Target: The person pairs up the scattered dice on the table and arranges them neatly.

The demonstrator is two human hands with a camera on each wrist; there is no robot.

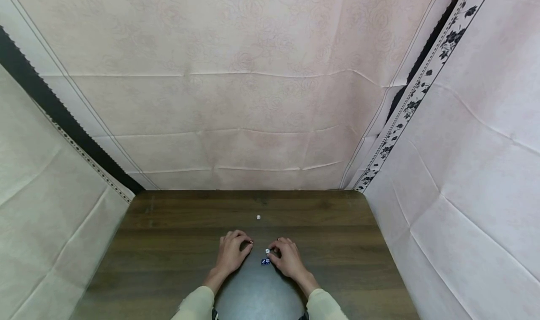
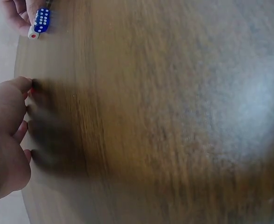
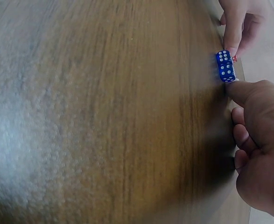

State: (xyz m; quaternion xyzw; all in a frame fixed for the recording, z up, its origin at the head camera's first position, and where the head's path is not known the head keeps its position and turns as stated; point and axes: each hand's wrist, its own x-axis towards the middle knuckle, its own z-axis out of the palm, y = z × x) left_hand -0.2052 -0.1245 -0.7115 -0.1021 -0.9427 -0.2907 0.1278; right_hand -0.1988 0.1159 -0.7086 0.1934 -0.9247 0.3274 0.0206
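Note:
Two blue dice (image 1: 265,262) with white pips sit side by side on the table, just in front of me. My right hand (image 1: 288,259) is beside them, thumb and index fingertips at a white die (image 1: 267,251) that it pinches. In the left wrist view this white die (image 2: 33,35) shows a red pip and stands against the blue dice (image 2: 42,20). To the left, my left hand (image 1: 232,252) pinches a small red die (image 2: 31,92) between thumb and finger, mostly hidden by the fingertips. The right wrist view shows part of that red die (image 3: 235,59) behind the blue ones.
Another white die (image 1: 258,217) lies farther off on the brown wooden table (image 1: 177,245), beyond both hands. Pale cloth (image 1: 253,104) hangs behind the table's far edge, with more cloth (image 1: 464,170) along the sides.

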